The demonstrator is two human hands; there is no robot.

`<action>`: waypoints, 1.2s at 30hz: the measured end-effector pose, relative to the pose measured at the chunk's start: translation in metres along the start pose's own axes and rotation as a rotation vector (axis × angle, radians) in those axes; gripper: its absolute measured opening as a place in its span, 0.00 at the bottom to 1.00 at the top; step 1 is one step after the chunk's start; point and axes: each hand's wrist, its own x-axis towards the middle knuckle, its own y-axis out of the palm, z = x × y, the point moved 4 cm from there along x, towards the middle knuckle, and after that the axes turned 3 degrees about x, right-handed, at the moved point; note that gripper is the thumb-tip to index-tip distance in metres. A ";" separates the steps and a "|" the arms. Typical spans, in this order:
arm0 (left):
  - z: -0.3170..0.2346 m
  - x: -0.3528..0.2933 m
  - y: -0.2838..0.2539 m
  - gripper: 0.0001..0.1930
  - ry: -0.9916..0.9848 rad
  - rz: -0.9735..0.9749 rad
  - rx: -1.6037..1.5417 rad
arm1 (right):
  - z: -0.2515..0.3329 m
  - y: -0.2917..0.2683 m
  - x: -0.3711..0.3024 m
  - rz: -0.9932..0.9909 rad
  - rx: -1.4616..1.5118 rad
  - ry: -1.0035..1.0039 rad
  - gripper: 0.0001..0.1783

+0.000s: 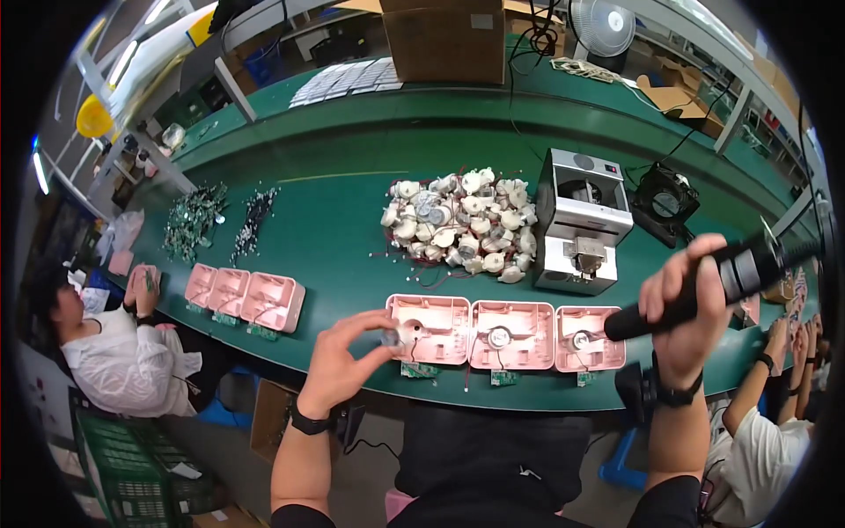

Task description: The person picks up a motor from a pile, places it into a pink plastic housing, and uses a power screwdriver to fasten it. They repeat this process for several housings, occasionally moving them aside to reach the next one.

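Observation:
Between the thumb and fingers of my left hand (341, 359) is a small round grey-and-white motor (393, 338), at the left wall of an open pink housing (444, 310). My right hand (679, 308) is wrapped round a black electric screwdriver (746, 271), slanting down to the left. Its end is over the right edge of another pink housing (613, 356); the tip itself I cannot make out. Between these two stands a middle pink housing (512, 359). A round motor sits in the middle housing and another in the right one. Green circuit boards (504, 378) hang by wires at the housings' near sides.
A heap of white motors (462, 220) lies beyond the housings, beside a silver screw feeder (585, 216) and a black fan (664, 202). More pink housings (273, 299) and circuit-board piles (194, 220) are at left. Co-workers sit at both sides, one in a white shirt (132, 361).

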 end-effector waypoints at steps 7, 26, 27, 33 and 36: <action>-0.006 0.019 0.021 0.18 0.319 0.089 0.312 | 0.015 0.005 -0.040 0.153 0.020 -0.010 0.20; 0.011 0.026 0.027 0.20 0.412 0.034 0.424 | -0.054 0.137 -0.055 0.441 0.294 0.104 0.26; 0.014 0.025 0.026 0.20 0.400 0.026 0.418 | -0.069 0.144 -0.056 0.498 0.269 0.097 0.24; 0.026 0.022 0.029 0.20 0.298 0.033 0.322 | -0.115 0.161 -0.059 0.619 0.095 0.070 0.20; 0.030 0.022 0.030 0.20 0.280 0.019 0.284 | -0.127 0.162 -0.057 0.619 -0.005 0.053 0.19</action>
